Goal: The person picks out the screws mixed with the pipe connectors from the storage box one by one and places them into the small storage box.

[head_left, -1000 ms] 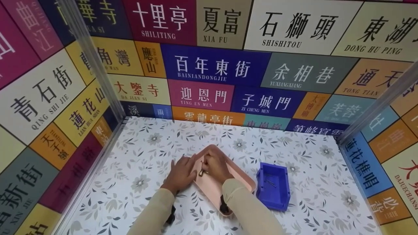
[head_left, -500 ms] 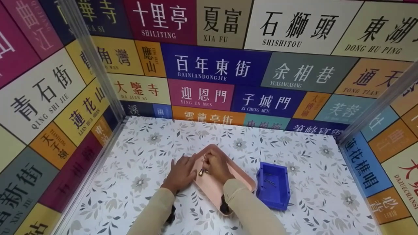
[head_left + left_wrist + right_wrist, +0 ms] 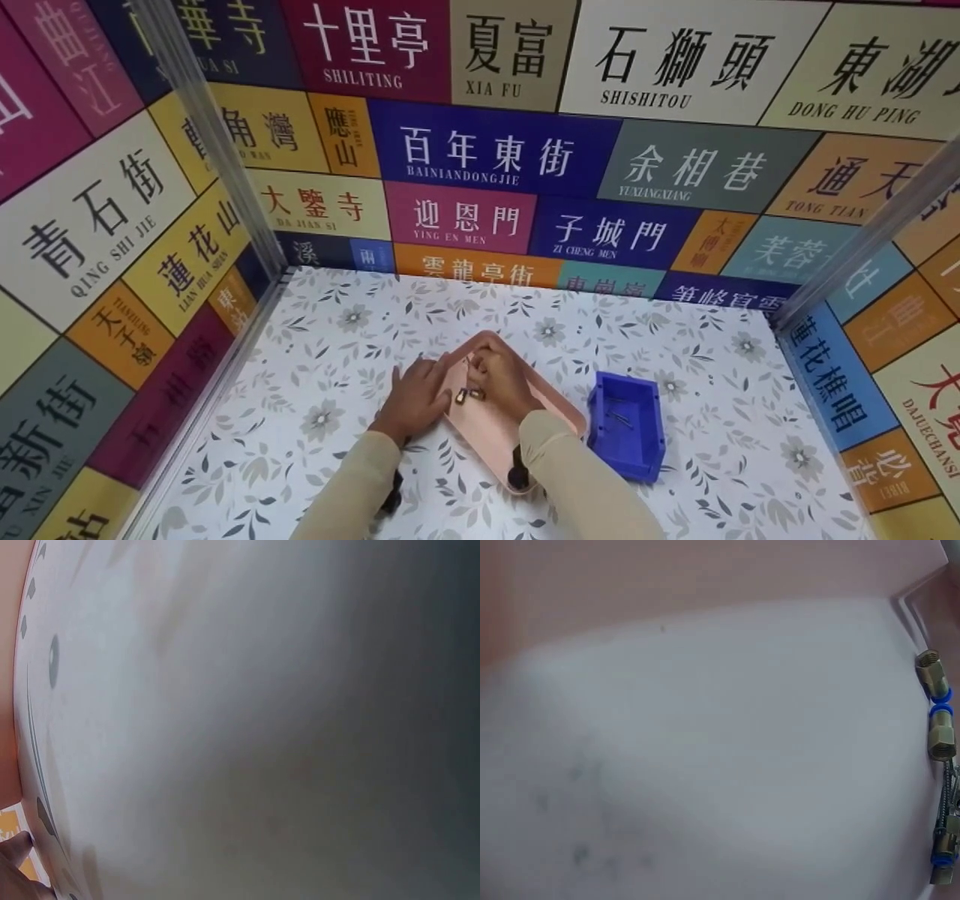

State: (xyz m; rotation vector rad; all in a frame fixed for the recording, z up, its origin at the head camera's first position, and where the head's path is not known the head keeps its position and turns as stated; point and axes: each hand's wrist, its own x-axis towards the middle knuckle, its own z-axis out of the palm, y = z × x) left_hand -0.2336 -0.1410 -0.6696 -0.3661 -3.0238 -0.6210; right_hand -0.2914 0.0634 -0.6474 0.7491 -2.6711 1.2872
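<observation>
A pink tray [image 3: 480, 442] lies at an angle on the table. My left hand [image 3: 416, 397] rests on its left edge, fingers extended; in the left wrist view only a few fingertips [image 3: 16, 859] show at the corner. Over the tray, my right hand [image 3: 501, 379] reaches down with bent fingers. Close below those fingers lie small brass fittings [image 3: 460, 396] with blue rings. The right wrist view shows several fittings [image 3: 942, 733] and thin threaded screws [image 3: 945, 799] along its right edge. Whether the right fingertips pinch a screw is too small to tell.
To the right of the tray stands a blue bin [image 3: 637, 466], with a few thin screws [image 3: 619, 418] inside. The tabletop [image 3: 322, 337] has a floral pattern. Walls with colourful signs [image 3: 495, 150] enclose the back and both sides.
My right hand has shifted slightly right within the tray, and the brass fittings beneath its fingers now show apart more clearly. The left hand stays in place.
</observation>
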